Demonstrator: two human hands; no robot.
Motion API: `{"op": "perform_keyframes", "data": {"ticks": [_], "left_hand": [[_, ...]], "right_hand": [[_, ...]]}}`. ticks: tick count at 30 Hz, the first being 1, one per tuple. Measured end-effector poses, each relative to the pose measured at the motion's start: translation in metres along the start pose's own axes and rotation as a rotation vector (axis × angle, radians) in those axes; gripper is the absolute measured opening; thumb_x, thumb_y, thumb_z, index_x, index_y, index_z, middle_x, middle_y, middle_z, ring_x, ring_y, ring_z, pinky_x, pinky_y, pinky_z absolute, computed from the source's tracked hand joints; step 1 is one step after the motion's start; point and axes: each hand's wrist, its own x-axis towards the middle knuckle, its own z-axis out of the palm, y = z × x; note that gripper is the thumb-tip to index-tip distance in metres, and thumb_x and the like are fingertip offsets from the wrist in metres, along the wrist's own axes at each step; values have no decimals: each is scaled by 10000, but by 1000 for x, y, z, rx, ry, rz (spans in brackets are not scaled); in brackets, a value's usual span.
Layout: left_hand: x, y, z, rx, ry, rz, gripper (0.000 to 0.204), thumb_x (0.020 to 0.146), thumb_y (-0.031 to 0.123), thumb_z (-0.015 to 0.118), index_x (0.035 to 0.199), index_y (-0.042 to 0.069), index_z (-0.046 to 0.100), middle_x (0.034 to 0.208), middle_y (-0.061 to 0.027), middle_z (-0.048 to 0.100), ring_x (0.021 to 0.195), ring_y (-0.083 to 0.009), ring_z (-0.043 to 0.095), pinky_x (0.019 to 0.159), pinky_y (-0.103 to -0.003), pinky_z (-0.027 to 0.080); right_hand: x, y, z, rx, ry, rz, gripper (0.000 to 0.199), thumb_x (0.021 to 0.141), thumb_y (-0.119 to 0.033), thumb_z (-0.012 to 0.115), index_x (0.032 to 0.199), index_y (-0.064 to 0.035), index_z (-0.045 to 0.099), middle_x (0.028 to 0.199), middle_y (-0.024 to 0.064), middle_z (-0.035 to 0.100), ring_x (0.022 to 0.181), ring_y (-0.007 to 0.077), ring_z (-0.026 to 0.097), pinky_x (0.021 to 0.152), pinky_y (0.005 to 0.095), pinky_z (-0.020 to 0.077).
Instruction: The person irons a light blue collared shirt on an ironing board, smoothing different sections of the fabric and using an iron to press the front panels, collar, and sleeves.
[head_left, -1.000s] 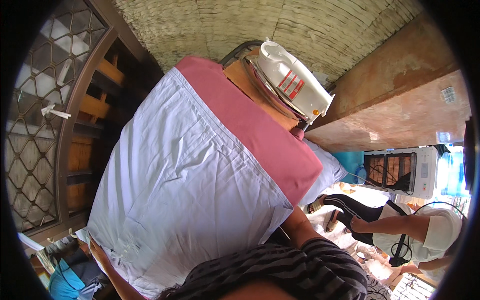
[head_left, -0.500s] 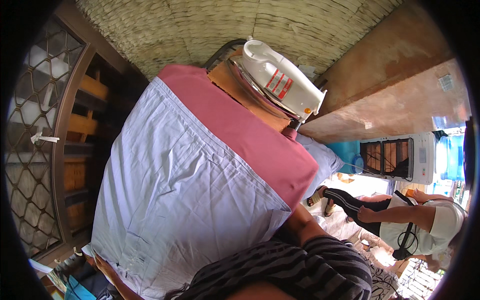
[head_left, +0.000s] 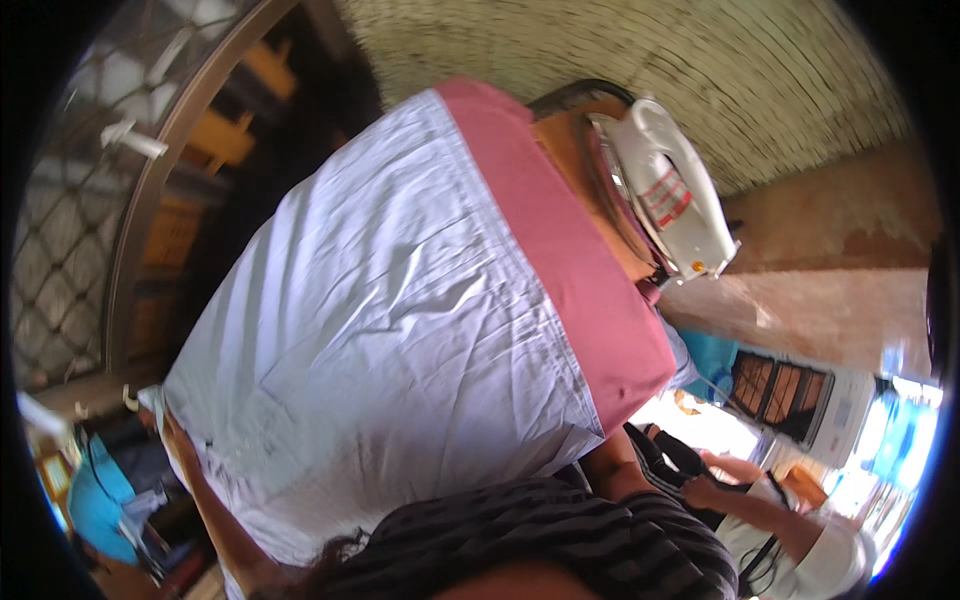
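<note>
A pale bluish-white cloth [head_left: 370,290] with creases lies spread over a pink-covered ironing board [head_left: 570,255]. At the cloth's left edge, my left hand [head_left: 176,445] is closed on it near a corner; part of the fingers is hidden. My right forearm [head_left: 615,468] reaches to the board's near right corner, where the hand goes out of sight behind the cloth's edge, so its fingers do not show. A white iron [head_left: 675,195] rests on a brown board piece [head_left: 590,170] at the far end, apart from both hands.
A woven wall covering [head_left: 640,50] stands behind the board, with a brown ledge [head_left: 830,220] at right. On the left is a lattice door [head_left: 80,230]. A person in a white top [head_left: 800,550] is at the lower right, near a white appliance [head_left: 850,400].
The view has turned and shifted, so the board and iron appear farther right. My left hand stays at the cloth's left edge, and the iron remains on its rest.
</note>
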Motion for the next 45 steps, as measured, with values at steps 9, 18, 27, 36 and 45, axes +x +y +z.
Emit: {"op": "perform_keyframes", "data": {"ticks": [9, 18, 27, 36, 45], "left_hand": [[-44, 62, -40, 269, 485, -222, 434, 977, 459, 554, 1096, 54, 658, 1047, -157, 671, 1010, -364, 614, 857, -486, 465], [-105, 304, -34, 115, 150, 246, 431, 970, 396, 557, 1352, 195, 560, 1429, -115, 465, 1338, -322, 404, 1053, -583, 308], [-115, 474, -25, -197, 87, 715, 539, 982, 477, 504, 1432, 181, 487, 1525, -97, 359, 1416, -311, 325, 1082, -604, 243], [-112, 538, 29, -96, 96, 978, 630, 970, 566, 471, 1476, 193, 432, 1562, -106, 341, 1435, -364, 291, 1098, -616, 213], [-93, 529, 44, -24, 30, 966, 618, 992, 541, 434, 1520, 226, 381, 1595, -61, 312, 1475, -289, 254, 1125, -608, 178]], "right_hand": [[26, -16, -29, -792, -133, -38, 422, 948, -417, 562, 1177, -79, 670, 1059, 178, 707, 978, 280, 686, 895, 401, 521], [-118, -129, 128, -1664, -884, -56, 215, 938, -223, 588, 909, -64, 730, 729, 49, 676, 649, 190, 645, 634, 330, 532], [-16, -95, 309, -1558, -286, -1562, 342, 831, -377, 711, 914, -49, 662, 887, 100, 690, 857, 283, 664, 734, 406, 524], [-12, -86, 331, -1717, -192, -1229, 268, 823, -347, 612, 1017, -187, 704, 1035, 61, 716, 1023, 275, 665, 873, 408, 536], [-65, -140, 168, -757, -719, -1108, 317, 892, -293, 716, 1116, -72, 685, 1037, 89, 716, 969, 182, 670, 873, 317, 520]]}}
